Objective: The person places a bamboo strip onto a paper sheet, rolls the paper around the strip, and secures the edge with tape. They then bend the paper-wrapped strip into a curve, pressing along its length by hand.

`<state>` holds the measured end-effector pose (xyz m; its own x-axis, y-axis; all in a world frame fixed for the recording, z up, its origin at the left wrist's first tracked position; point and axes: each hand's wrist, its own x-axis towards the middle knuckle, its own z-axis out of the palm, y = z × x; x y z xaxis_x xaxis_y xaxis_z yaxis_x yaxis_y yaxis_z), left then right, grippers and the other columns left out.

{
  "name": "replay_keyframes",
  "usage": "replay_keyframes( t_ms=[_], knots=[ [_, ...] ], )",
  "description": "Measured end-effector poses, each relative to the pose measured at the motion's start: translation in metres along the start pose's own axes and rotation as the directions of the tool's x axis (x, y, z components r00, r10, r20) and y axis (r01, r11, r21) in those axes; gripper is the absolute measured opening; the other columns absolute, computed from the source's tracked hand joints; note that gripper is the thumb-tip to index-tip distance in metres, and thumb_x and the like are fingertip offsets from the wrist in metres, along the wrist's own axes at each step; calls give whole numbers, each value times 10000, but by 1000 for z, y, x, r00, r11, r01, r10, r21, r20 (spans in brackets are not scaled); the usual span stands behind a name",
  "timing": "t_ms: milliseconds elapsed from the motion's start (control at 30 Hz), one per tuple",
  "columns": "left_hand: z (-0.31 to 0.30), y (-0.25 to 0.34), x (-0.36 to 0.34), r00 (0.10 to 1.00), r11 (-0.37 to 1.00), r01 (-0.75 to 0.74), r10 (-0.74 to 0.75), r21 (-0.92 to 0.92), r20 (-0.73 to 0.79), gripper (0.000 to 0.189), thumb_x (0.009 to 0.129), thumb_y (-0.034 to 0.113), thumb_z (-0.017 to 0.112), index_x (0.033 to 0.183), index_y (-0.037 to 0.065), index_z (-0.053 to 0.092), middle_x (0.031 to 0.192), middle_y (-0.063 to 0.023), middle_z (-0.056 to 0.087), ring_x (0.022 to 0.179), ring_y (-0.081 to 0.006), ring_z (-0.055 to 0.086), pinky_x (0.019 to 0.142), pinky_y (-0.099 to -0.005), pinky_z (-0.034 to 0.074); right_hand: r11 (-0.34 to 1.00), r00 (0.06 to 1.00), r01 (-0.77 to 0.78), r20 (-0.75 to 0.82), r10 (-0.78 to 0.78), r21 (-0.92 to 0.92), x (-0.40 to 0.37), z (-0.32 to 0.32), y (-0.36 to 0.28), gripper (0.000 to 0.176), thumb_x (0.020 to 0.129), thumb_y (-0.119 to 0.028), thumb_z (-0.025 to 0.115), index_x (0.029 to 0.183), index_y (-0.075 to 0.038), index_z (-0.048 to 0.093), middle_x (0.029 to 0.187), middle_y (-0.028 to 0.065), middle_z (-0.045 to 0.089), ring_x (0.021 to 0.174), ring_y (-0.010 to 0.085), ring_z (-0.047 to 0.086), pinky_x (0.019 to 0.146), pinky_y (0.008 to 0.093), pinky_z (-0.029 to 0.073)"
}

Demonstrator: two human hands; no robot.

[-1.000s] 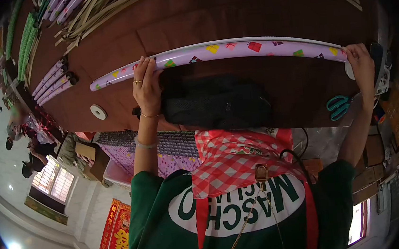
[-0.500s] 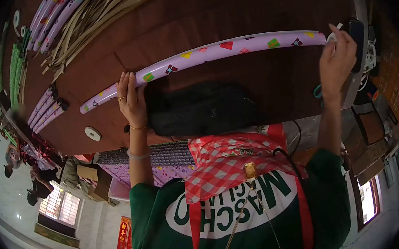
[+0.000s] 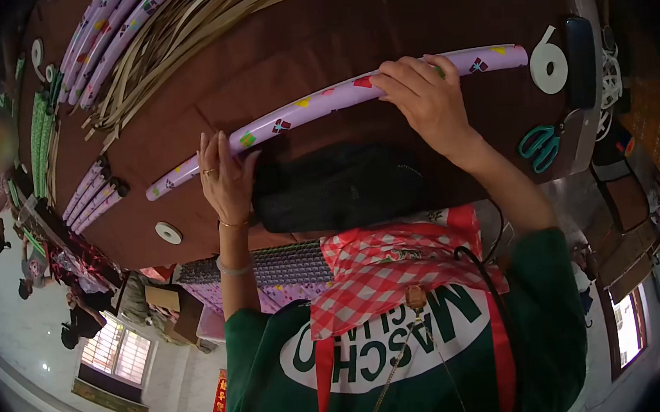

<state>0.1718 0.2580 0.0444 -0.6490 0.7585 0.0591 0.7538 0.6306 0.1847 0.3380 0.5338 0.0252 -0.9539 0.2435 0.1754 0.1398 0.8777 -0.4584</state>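
Across the brown tabletop, right in front of the person at work, lies a long lilac roll printed with small coloured gift boxes, slanting a little, its right end farther from the body than its left. Both hands are on it, set well apart: the left hand, with a ring and a bracelet, lays its straightened fingers over the roll near the left end, thumb spread to the side, while the right hand curves over it right of the middle. From here I can't tell whether either one grips or merely rests. Just past the roll's right end is a white tape reel with a loose tail, then a flat dark object, and nearer the person a pair of teal-handled scissors. A black bundle sits between the roll and the checked apron. Over to the left I see a smaller white reel and a group of dark-ended lilac rolls; farther back lie long tan strips, more lilac rolls and some green rolls.
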Motion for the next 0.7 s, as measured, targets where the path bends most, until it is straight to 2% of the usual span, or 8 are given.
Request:
replay_keyframes(
  t_ms=[100,133,167,267,400,500,567,700],
  knots=[
    [-1,10,11,998,996,-56,58,-75,24,495,694,179,738,1144,61,568,1074,-94,539,1050,-291,531,870,-420,437,1000,1000,4,-24,-4,15,1,0,0,188,773,-96,592,959,-123,605,1032,-14,571,977,151,539,911,354,327],
    [3,11,14,988,987,-154,155,-36,0,486,667,165,743,1118,78,585,1024,-85,543,959,-275,542,803,-401,453,1000,1000,-11,-14,12,27,2,-2,-1,192,767,-99,606,957,-121,607,1031,-15,571,975,151,540,907,354,324],
    [6,13,17,988,988,-152,152,-29,-1,486,667,165,743,1118,78,585,1024,-85,543,959,-275,542,803,-401,453,999,1000,-25,-7,25,38,3,-3,-1,197,760,-102,620,956,-119,608,1030,-16,572,972,150,541,904,354,321],
    [11,13,26,971,965,-238,236,-113,-36,398,642,124,750,1006,62,599,967,-70,568,900,-271,556,750,-361,470,997,999,-37,-14,38,73,4,-1,0,232,733,-107,657,960,-118,607,1028,-20,571,968,148,542,903,351,313],
    [15,6,26,969,955,-246,240,-166,-55,395,637,114,751,995,62,591,949,-71,576,888,-267,562,752,-365,472,998,999,-41,-27,42,42,5,0,1,300,704,-153,686,996,-132,620,1027,-33,585,973,136,541,903,350,319],
    [17,-1,24,963,947,-270,260,-174,-78,436,650,104,742,1050,67,575,987,-79,568,910,-266,556,775,-366,470,999,999,-31,-34,32,43,6,0,2,302,708,-163,682,1002,-132,619,1032,-31,586,979,140,540,909,354,319],
    [13,-8,24,948,939,-310,317,-150,25,457,670,89,729,1093,63,560,1033,-97,553,938,-278,546,804,-374,464,997,999,-45,-2,45,64,7,2,2,310,719,-162,674,1021,-130,612,1036,-21,587,992,148,536,923,358,313],
    [9,-24,26,925,928,-369,372,-49,74,475,693,70,705,1135,40,533,1069,-126,536,951,-300,535,814,-386,456,995,999,-19,-43,23,95,12,-1,3,251,735,-134,655,982,-107,614,1006,-14,579,997,153,524,931,382,306]
  ],
)
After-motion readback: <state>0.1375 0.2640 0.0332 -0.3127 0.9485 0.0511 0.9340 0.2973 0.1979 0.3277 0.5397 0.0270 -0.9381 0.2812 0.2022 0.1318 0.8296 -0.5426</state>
